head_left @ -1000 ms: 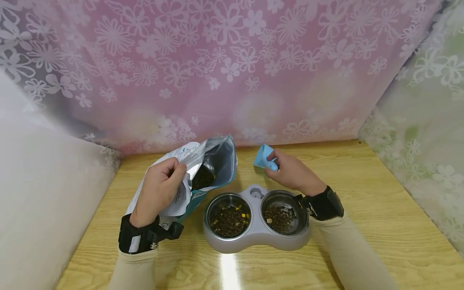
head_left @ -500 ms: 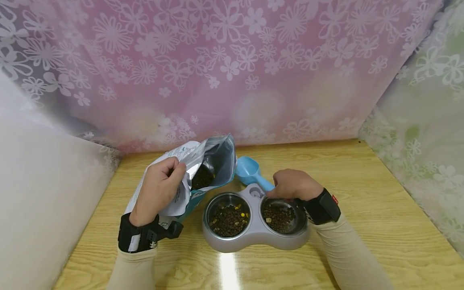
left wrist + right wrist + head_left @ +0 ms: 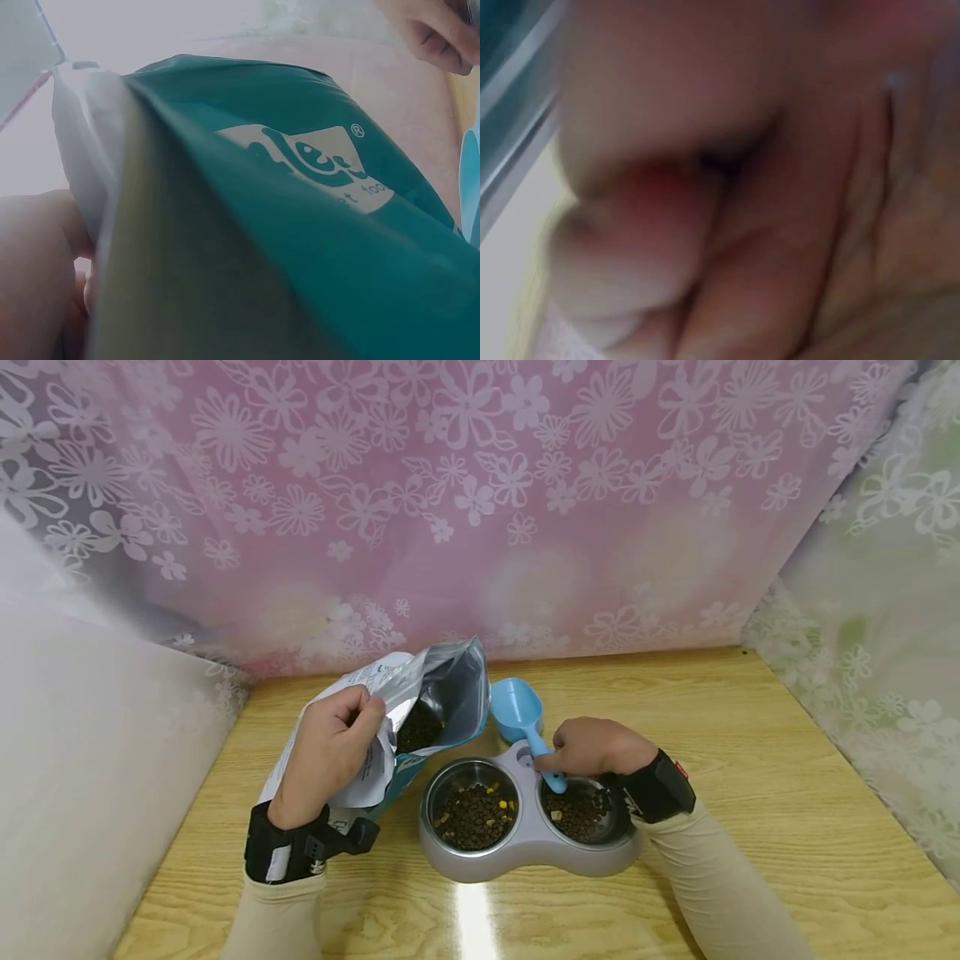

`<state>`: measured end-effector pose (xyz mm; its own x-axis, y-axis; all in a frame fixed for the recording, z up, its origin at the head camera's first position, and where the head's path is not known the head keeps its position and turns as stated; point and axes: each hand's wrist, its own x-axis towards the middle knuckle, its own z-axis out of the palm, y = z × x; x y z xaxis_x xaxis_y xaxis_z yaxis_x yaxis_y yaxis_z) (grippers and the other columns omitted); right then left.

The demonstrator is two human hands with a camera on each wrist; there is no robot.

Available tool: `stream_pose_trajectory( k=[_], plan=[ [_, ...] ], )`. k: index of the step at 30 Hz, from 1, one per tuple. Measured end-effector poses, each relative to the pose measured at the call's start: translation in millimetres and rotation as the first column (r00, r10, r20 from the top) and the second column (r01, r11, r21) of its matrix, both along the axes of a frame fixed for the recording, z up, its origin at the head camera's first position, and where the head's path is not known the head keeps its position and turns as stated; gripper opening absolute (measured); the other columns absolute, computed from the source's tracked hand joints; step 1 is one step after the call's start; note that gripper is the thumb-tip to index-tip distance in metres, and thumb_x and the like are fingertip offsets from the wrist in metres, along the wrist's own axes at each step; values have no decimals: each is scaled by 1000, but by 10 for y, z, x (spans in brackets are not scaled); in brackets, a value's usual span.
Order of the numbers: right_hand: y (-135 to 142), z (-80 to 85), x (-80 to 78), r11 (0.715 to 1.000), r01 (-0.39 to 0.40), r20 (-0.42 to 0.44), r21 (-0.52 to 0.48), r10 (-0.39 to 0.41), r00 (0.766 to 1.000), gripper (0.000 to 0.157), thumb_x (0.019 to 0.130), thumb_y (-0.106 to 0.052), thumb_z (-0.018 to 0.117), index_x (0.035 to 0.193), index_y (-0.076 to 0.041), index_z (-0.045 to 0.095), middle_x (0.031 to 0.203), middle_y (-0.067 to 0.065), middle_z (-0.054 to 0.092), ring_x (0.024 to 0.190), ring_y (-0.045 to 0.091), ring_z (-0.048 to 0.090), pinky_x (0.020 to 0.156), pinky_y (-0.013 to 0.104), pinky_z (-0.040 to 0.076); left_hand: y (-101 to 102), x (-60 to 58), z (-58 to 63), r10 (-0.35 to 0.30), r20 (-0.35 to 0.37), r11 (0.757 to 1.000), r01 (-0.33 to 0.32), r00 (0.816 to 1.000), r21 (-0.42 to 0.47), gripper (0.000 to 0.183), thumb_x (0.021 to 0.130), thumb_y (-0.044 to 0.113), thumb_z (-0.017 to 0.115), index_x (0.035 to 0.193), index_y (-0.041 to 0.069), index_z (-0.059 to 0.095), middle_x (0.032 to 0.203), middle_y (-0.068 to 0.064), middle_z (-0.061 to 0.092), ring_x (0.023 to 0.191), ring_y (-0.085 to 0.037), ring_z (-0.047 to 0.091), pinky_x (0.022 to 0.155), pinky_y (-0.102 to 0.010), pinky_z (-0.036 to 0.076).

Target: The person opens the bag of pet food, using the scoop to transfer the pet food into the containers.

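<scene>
My left hand (image 3: pixel 330 752) grips the upper edge of an open pet food bag (image 3: pixel 408 777), thumb over the white flap. Dark kibble (image 3: pixel 420 729) shows inside its silver lining, and the teal front with lettering fills the left wrist view. My right hand (image 3: pixel 596 747) pinches the handle of a light blue scoop (image 3: pixel 516 706). The scoop's cup faces up behind the feeder, beside the bag's mouth, with its handle end over the right bowl. The grey double pet feeder (image 3: pixel 540 852) carries two steel bowls, each with brown kibble and a few yellow bits. Blurred fingers fill the right wrist view.
The feeder stands on a wood-grain table (image 3: pixel 750 760). A pink floral backdrop (image 3: pixel 480 527) rises behind the table, with a pale wall (image 3: pixel 97 735) at the left and a green floral panel (image 3: pixel 870 610) at the right.
My right hand has come nearer and turned the scoop from sideways to cup up, its handle swinging over the right bowl. The left hand and bag stay in place.
</scene>
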<state>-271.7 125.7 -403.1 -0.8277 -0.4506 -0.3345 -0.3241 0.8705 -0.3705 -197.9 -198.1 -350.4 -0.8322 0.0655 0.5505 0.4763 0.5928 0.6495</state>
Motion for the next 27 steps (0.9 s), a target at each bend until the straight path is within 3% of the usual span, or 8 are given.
stream_pose_trajectory(
  k=[4, 8, 12, 16, 18, 21, 24, 27],
  plan=[
    [-11, 12, -35, 998, -9, -117, -64, 2, 993, 41, 91, -47, 56, 65, -17, 49, 58, -3, 39, 51, 15, 40, 49, 29, 30, -19, 7, 9, 3, -1, 1000, -3, 1000, -7, 40, 98, 23, 52, 62, 18, 37, 55, -2, 25, 49, -14, 29, 44, -30, 23],
    [-61, 65, -9, 975, -119, -179, -187, 85, 980, 31, 94, -41, 57, 72, -19, 54, 61, -4, 43, 54, 14, 43, 52, 28, 33, -26, 39, 31, 2, 5, 1000, -2, 1000, -4, 39, 99, 22, 52, 63, 17, 37, 55, -1, 26, 49, -14, 30, 46, -30, 24],
    [-199, 164, 107, 903, -254, -169, -346, 206, 964, 26, 97, -39, 54, 80, -21, 60, 64, -5, 48, 54, 12, 45, 53, 27, 37, 17, 98, 94, -3, -8, 1000, 3, 1000, 14, 38, 97, 14, 54, 63, 15, 39, 55, -2, 27, 49, -15, 32, 48, -30, 26],
    [-413, 200, 221, 816, -246, -132, -523, 208, 969, 33, 99, -44, 48, 81, -19, 59, 65, -3, 52, 55, 14, 47, 55, 27, 40, 71, 108, 136, -14, -7, 1000, 14, 1000, 12, 37, 95, 12, 57, 62, 15, 42, 55, -1, 31, 52, -15, 36, 48, -29, 28],
    [-527, 183, 251, 761, -203, -87, -617, 191, 978, 38, 101, -46, 44, 83, -16, 59, 66, -1, 54, 58, 17, 51, 57, 28, 43, 76, 103, 133, -17, 0, 1000, 17, 1000, -11, 36, 96, 19, 58, 64, 16, 43, 55, 1, 33, 53, -14, 38, 49, -28, 29],
    [-671, 142, 272, 645, -85, 60, -760, 199, 978, 54, 103, -50, 34, 87, -5, 61, 65, 5, 53, 58, 23, 51, 58, 31, 44, 54, 122, 128, -33, 32, 997, 35, 999, -65, 31, 97, 33, 58, 70, 19, 48, 61, 4, 40, 57, -11, 42, 53, -27, 34],
    [-764, 103, 292, 495, 144, 283, -857, 217, 934, 61, 103, -51, 32, 83, 2, 57, 58, 5, 46, 49, 21, 42, 52, 30, 38, 44, 222, 157, -74, 119, 985, 91, 990, -143, 26, 92, 46, 59, 86, 21, 53, 78, 6, 50, 68, -9, 49, 62, -26, 42],
    [-821, 95, 305, 367, 335, 426, -868, 203, 882, 51, 102, -41, 38, 77, 1, 51, 52, 1, 37, 44, 13, 33, 48, 26, 30, 96, 397, 229, -54, 240, 953, 122, 969, -277, 49, 80, 64, 63, 106, 24, 52, 103, 11, 53, 82, -9, 53, 71, -28, 45]
  ],
)
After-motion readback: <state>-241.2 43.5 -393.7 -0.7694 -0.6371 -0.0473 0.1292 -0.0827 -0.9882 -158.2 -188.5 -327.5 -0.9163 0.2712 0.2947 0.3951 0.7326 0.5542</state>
